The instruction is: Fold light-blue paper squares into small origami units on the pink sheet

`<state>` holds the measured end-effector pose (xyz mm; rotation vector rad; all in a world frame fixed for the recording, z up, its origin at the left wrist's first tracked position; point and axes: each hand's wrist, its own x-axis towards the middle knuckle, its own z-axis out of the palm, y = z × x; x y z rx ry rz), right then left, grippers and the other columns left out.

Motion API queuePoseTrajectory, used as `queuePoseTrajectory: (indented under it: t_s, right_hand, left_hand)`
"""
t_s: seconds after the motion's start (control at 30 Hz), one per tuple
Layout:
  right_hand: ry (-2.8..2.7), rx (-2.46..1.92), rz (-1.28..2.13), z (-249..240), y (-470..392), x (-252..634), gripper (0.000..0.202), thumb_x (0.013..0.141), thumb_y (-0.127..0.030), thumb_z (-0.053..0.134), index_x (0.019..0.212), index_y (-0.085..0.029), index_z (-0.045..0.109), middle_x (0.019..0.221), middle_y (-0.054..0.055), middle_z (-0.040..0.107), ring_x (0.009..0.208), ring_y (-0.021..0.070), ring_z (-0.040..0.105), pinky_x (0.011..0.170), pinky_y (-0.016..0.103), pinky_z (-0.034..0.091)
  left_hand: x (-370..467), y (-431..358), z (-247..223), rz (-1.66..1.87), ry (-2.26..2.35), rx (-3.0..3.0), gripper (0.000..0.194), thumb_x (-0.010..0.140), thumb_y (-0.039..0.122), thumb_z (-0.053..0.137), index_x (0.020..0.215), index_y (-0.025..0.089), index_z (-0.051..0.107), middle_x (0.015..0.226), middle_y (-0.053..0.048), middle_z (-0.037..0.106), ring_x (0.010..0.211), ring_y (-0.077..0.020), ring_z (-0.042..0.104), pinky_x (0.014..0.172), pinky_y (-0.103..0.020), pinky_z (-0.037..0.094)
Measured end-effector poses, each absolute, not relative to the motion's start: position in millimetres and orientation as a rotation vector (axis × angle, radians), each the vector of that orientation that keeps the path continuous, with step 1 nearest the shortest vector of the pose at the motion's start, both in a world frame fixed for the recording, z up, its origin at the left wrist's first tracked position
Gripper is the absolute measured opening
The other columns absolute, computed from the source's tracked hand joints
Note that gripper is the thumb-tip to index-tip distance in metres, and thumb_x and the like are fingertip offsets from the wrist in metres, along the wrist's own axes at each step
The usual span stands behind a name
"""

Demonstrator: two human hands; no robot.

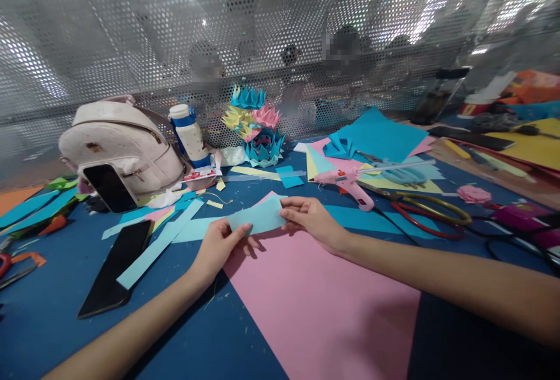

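Between my two hands a light blue paper strip (258, 217) is held up above a large pink paper sheet (332, 304). My left hand (221, 240) pinches the strip's left end, thumb on top. At its right end, my right hand (308, 220) grips it between thumb and fingers. Another light blue strip (161, 246) lies slantwise on the table left of my left hand, partly beside a black phone (118, 269). Just beyond my right hand rests a pink glue gun (345, 185).
Folded paper flowers (262, 147) stand at the back, near a white bottle (190, 135) and a white backpack (118, 135) with a phone (110, 187) leaning on it. To the right lie scissors (429, 205), a cable and blue paper sheets (376, 135). A perforated metal screen (280, 30) closes off the back.
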<state>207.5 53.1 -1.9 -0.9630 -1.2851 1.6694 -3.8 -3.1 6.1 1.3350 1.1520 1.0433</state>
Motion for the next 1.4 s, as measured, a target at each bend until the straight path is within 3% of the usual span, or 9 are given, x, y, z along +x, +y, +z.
queuePoseTrajectory:
  t_s: [0.37, 0.67, 0.87, 1.03, 1.4]
  right_hand:
    - [-1.279, -0.938, 1.676, -2.0, 53.2, 206.9, 0.045, 0.062, -0.034, 0.085, 0.102, -0.017, 0.074, 0.094, 0.006, 0.073, 0.067, 0.0123, 0.066, 0.059, 0.022, 0.056]
    - [-1.277, -0.904, 1.721, -0.8, 53.5, 206.2, 0.044, 0.066, -0.035, 0.082, 0.106, -0.017, 0.074, 0.086, 0.004, 0.073, 0.069, 0.0108, 0.065, 0.065, 0.023, 0.054]
    - [-1.297, -0.943, 1.722, 1.5, 51.9, 206.3, 0.048, 0.062, -0.033, 0.085, 0.104, -0.013, 0.073, 0.074, 0.003, 0.071, 0.058, 0.0097, 0.062, 0.056, 0.022, 0.052]
    - [-1.317, -0.998, 1.689, 0.8, 51.8, 206.4, 0.056, 0.061, -0.037, 0.085, 0.108, -0.011, 0.069, 0.070, 0.002, 0.069, 0.050, 0.0098, 0.061, 0.047, 0.021, 0.048]
    - [-1.335, -0.996, 1.660, 2.8, 50.7, 205.7, 0.047, 0.062, -0.037, 0.084, 0.100, -0.012, 0.070, 0.071, 0.002, 0.067, 0.050, 0.0097, 0.058, 0.045, 0.022, 0.045]
  left_hand:
    - [-0.6, -4.5, 8.1, 1.023, 1.097, 1.300, 0.031, 0.087, 0.040, 0.060, 0.093, 0.010, 0.057, 0.071, -0.011, 0.076, 0.055, -0.0201, 0.070, 0.059, -0.028, 0.053]
    - [-0.1, -4.3, 8.2, 1.036, 1.119, 1.250, 0.038, 0.086, 0.043, 0.061, 0.096, 0.007, 0.057, 0.073, -0.014, 0.076, 0.058, -0.0228, 0.071, 0.058, -0.029, 0.053]
    - [1.4, -4.7, 9.6, 1.033, 1.128, 1.265, 0.037, 0.085, 0.045, 0.061, 0.092, 0.009, 0.056, 0.075, -0.016, 0.076, 0.056, -0.0225, 0.071, 0.052, -0.027, 0.049]
    - [2.4, -5.4, 13.3, 1.032, 1.112, 1.274, 0.036, 0.084, 0.042, 0.063, 0.092, 0.008, 0.057, 0.075, -0.015, 0.076, 0.059, -0.0230, 0.072, 0.059, -0.030, 0.053]
    - [2.8, -5.4, 12.2, 1.014, 1.070, 1.248, 0.039, 0.084, 0.044, 0.063, 0.096, 0.007, 0.056, 0.076, -0.017, 0.076, 0.061, -0.0244, 0.073, 0.059, -0.031, 0.055]
